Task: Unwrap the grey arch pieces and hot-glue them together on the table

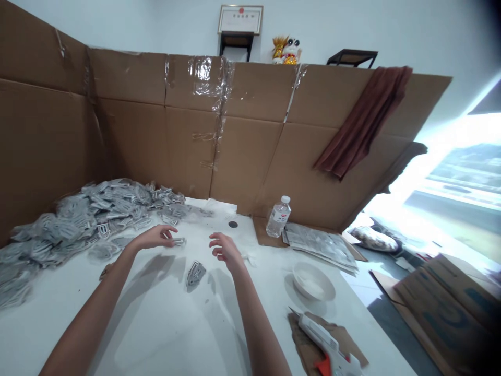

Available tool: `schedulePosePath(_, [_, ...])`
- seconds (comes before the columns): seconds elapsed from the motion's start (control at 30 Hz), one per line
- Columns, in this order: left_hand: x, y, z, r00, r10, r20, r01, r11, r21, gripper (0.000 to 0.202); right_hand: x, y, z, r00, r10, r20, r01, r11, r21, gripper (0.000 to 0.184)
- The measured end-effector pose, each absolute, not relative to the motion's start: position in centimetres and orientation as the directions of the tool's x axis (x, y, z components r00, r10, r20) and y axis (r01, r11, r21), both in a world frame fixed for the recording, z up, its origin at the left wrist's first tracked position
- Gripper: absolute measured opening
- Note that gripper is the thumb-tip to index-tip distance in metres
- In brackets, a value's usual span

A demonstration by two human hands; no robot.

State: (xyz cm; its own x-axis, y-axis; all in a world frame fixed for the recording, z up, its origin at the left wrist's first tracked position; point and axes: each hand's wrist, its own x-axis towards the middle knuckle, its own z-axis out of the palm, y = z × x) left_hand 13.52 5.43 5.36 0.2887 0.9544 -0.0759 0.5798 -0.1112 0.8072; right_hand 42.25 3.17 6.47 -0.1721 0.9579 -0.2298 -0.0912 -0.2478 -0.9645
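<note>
My left hand (158,237) is above the white table with its thumb and fingers closed on a small flat grey-and-white piece (179,241), seen edge-on. To its right, my right hand (226,251) hovers with bent, parted fingers and nothing between them. Between my forearms lies a small stack of grey-and-white pieces (195,273) with dark outlines, touched by neither hand. A large heap of similar pieces (113,201), seemingly in clear wrapping, spreads beyond my left hand. What kind of piece they are, I cannot make out.
Cardboard walls (250,151) enclose the back and left; a brown cloth (366,122) hangs over them. On the right are a water bottle (278,218), flat grey sheets (319,243), a white bowl (313,282) and a glue gun (321,337) on cardboard. A dark disc (233,224) lies farther back.
</note>
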Motion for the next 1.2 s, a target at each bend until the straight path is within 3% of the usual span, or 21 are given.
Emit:
schedulePosePath(0.17, [17.5, 2.3, 8.1, 0.436, 0.897, 0.072, 0.463, -0.292, 0.837, 0.057, 39.9, 2.3, 5.7, -0.291, 0.912, -0.29, 0.153, -0.254, -0.955, 0.035])
schedulePosePath(0.27, [19.3, 1.0, 9.0, 0.439, 0.888, 0.137, 0.432, -0.342, 0.834, 0.057, 39.3, 2.1, 5.3, -0.331, 0.906, -0.263, 0.209, -0.202, -0.957, 0.027])
schedulePosePath(0.43, [21.3, 0.8, 8.1, 0.433, 0.895, 0.106, 0.442, -0.313, 0.841, 0.059, 39.7, 2.6, 4.7, -0.311, 0.933, -0.18, 0.237, -0.107, -0.966, 0.009])
schedulePosePath(0.67, [22.8, 1.7, 5.5, 0.522, 0.811, 0.266, 0.506, -0.545, 0.669, 0.055, 40.8, 3.7, 4.0, -0.283, 0.948, -0.142, 0.374, -0.027, -0.927, 0.01])
schedulePosePath(0.83, [22.8, 1.9, 4.5, 0.59, 0.756, 0.283, 0.55, -0.633, 0.545, 0.062, 41.3, 4.0, 3.7, -0.262, 0.957, -0.127, 0.542, 0.037, -0.839, 0.009])
schedulePosePath(1.03, [18.8, 4.4, 3.0, 0.445, 0.877, 0.184, 0.728, -0.473, 0.497, 0.056, 42.4, 4.0, 4.0, -0.156, 0.987, -0.038, 0.736, 0.09, -0.671, 0.013])
schedulePosePath(1.2, [11.6, 6.7, 1.9, 0.133, 0.985, 0.112, 0.874, -0.17, 0.456, 0.047, 42.9, 3.7, 4.9, -0.199, 0.979, -0.03, 0.813, 0.148, -0.563, 0.011])
